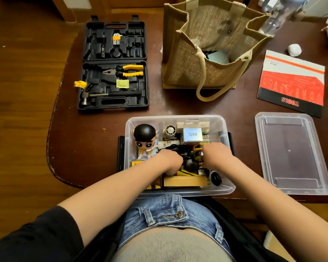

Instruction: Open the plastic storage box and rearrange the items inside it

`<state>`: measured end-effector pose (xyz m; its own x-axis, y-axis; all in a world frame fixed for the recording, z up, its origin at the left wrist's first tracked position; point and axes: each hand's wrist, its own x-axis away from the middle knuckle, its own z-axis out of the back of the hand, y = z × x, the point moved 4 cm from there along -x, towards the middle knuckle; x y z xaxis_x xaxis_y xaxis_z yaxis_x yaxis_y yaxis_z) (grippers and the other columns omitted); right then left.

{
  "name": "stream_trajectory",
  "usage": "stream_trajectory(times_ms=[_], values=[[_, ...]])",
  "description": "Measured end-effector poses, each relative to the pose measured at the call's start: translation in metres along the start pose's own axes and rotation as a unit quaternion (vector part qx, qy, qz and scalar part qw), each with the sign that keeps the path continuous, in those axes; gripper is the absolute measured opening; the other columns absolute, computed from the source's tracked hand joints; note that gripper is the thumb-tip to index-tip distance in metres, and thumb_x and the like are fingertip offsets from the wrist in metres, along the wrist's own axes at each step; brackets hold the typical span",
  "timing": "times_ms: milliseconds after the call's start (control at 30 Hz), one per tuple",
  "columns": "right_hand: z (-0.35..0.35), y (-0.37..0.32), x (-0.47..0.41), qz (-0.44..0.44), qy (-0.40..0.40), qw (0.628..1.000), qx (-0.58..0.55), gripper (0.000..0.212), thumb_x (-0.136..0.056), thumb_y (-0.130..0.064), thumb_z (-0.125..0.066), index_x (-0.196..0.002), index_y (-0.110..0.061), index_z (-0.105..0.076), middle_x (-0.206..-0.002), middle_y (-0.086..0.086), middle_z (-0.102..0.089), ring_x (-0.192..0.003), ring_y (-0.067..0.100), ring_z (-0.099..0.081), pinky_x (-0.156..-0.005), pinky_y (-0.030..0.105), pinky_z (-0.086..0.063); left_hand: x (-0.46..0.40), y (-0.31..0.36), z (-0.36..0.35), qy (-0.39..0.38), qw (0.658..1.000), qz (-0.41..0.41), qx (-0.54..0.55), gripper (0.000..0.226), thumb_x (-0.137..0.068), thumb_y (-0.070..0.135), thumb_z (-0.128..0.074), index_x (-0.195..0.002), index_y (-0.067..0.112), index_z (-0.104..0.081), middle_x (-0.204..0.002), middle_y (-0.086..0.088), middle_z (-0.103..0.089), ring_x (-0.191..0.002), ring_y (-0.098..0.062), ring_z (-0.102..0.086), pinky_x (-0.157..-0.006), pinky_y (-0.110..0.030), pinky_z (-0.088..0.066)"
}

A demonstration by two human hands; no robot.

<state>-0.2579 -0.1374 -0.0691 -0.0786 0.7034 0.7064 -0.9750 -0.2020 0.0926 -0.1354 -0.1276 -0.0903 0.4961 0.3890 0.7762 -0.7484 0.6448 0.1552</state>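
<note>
At the table's (102,148) 6 o'clock edge: clear plastic storage box (223,188), uncovered, crammed with small items. Lid (292,154) flat at 3 o'clock from it, just beside. Both hands sunk among the contents: left hand (168,160) knuckles up, fingers curled down out of sight; right hand (217,155) likewise, perhaps around something yellow and black, grip impossible to tell. Big-headed figurine (145,138) upright in the box's 10 o'clock corner, silver Q88 carton (193,134) at 12. Open black tool case (114,65) at 11 o'clock, jute bag (206,53) at 1.
</note>
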Motion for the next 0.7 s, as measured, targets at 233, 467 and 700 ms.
stream_trajectory(times_ms=[233, 467, 700], values=[[-0.029, -0.011, 0.008, 0.003, -0.083, 0.991, 0.105, 0.029, -0.092, -0.011, -0.045, -0.117, -0.011, -0.059, -0.119, 0.005, -0.06, -0.106, 0.023, -0.059, -0.071, 0.026, -0.041, -0.007, -0.012, -0.011, -0.041, 0.997, 0.009, -0.062, 0.046, -0.09, 0.005, -0.045, -0.133, 0.019, -0.053, -0.129, -0.004, -0.056, -0.116, -0.026, -0.055, -0.084, -0.036, -0.049], [0.003, 0.002, 0.021, 0.012, -0.034, 0.997, 0.065, 0.008, -0.086, -0.012, -0.053, -0.091, -0.013, -0.059, -0.081, 0.0, -0.05, -0.083, 0.023, -0.055, -0.062, 0.028, -0.041, -0.009, -0.019, -0.018, -0.072, 0.995, 0.037, -0.065, 0.035, -0.091, 0.012, -0.046, -0.124, 0.012, -0.056, -0.124, -0.008, -0.056, -0.11, -0.027, -0.055, -0.074, -0.034, -0.041], [0.031, -0.013, 0.029, 0.131, 0.032, 0.988, -0.075, 0.024, -0.087, -0.02, -0.055, -0.108, -0.016, -0.066, -0.104, 0.007, -0.067, -0.096, 0.028, -0.061, -0.077, 0.034, -0.053, -0.011, -0.029, -0.024, -0.071, 0.996, 0.058, 0.011, 0.043, -0.09, 0.01, -0.044, -0.132, 0.013, -0.053, -0.126, -0.008, -0.054, -0.112, -0.026, -0.054, -0.087, -0.036, -0.047]])
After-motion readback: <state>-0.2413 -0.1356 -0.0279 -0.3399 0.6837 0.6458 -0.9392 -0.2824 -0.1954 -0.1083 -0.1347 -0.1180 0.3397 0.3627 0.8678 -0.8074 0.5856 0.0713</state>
